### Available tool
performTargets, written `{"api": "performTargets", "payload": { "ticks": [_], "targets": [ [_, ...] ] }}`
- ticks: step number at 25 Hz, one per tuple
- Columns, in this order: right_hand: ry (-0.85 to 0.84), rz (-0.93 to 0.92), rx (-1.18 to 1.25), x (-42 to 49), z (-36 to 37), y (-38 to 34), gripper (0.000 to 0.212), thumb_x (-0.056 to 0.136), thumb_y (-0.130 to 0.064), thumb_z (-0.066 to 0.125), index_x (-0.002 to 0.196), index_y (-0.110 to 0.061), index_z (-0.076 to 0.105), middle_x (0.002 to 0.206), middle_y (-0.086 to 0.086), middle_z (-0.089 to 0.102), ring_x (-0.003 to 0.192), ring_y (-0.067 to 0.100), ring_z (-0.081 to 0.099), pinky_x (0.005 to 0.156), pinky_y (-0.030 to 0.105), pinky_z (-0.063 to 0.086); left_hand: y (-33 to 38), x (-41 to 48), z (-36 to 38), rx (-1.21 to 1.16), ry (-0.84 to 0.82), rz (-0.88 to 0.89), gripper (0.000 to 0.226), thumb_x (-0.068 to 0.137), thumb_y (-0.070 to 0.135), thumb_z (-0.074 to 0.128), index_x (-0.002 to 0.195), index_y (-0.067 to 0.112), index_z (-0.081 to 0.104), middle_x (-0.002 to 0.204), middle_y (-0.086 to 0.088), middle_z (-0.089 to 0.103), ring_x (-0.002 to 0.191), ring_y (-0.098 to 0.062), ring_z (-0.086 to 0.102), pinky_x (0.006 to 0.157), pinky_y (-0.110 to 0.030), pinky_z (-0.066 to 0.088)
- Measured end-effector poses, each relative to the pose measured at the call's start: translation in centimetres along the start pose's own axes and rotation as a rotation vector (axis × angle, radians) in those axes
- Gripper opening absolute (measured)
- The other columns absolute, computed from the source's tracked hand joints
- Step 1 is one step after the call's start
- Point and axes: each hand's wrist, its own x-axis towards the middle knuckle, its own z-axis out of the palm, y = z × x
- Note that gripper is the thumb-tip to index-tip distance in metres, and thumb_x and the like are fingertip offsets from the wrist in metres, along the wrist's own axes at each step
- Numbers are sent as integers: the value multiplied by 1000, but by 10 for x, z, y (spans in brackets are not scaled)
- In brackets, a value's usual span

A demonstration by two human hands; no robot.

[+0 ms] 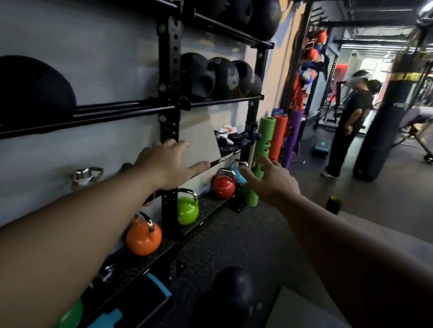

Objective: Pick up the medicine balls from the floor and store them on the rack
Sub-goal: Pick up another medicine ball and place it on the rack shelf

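Gym floor [268,241] of dark speckled rubber, with a black steel rack [172,57] fixed along the pale wall on the left. Upper shelves of the rack carry dark medicine balls: a row at the top [256,8], a second row [220,77] on the shelf below, and a single ball [23,88] further left on that same level. One dark medicine ball [231,296] lies on the floor, low in view between the two forearms and just beside the rack's base.

Left hand [167,166] is extended toward the rack upright, fingers spread and released, holding nothing. Right hand [273,184] is likewise extended, fingers loosely parted, empty. Neither hand touches a ball.

Bottom tray of the rack holds kettlebells: orange [143,236], green [187,209], red [223,183], with a blue one [237,173] partly hidden behind the right hand's fingers. Upright foam tubes stand at the rack's far end: green [261,142], orange [278,136], purple [294,135].

Background: a black punching bag [387,116] hangs at right; a person in dark clothes [351,126] stands near it, and another figure [425,116] bends over a bench. Image is motion-blurred; markings on the balls cannot be read.
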Motion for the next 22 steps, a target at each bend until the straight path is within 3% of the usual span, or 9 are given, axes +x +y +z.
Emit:
{"api": "performTargets", "payload": {
  "ticks": [6, 8, 12, 17, 22],
  "targets": [
    [-79, 57, -22, -46, -11, 108, 75, 94, -83, 45, 150, -34, 50, 146, 11, 59, 129, 39, 60, 89, 44, 44, 91, -13, 60, 34, -92, -46, 108, 83, 97, 35, 164, 27, 41, 166, -11, 46, 147, -42, 44, 117, -51, 38],
    [-116, 91, -53, -62, -8, 145, 75, 95, -82, 45, 152, -34, 48, 151, 12, 55, 135, 42, 53, 96, 47, 43, 120, -18, 90, 27, -120, -57, 111, 77, 99, 32, 162, 28, 45, 162, -11, 50, 144, -43, 48, 116, -52, 41],
    [-168, 159, -32, -71, 12, 213, 86, 89, -89, 41, 154, -33, 47, 156, 13, 52, 138, 42, 54, 108, 52, 47, 167, -27, 148, -22, -178, -60, 100, 86, 94, 38, 163, 31, 42, 164, -9, 47, 146, -40, 46, 114, -51, 41],
    [-274, 222, 32, -39, 59, 255, 86, 90, -88, 44, 158, -34, 43, 161, 12, 49, 144, 41, 50, 112, 54, 43, 190, 5, 214, -35, -256, -80, 100, 87, 93, 39, 165, 30, 40, 170, -7, 42, 153, -34, 43, 116, -52, 38],
    [-389, 253, -27, 41, 154, 301, 86, 89, -89, 41, 155, -34, 48, 159, 8, 50, 142, 36, 50, 112, 55, 44, 179, 103, 313, -65, -339, -73, 97, 86, 93, 43, 161, 30, 46, 161, -5, 52, 145, -34, 52, 113, -50, 45]
  ]
}}
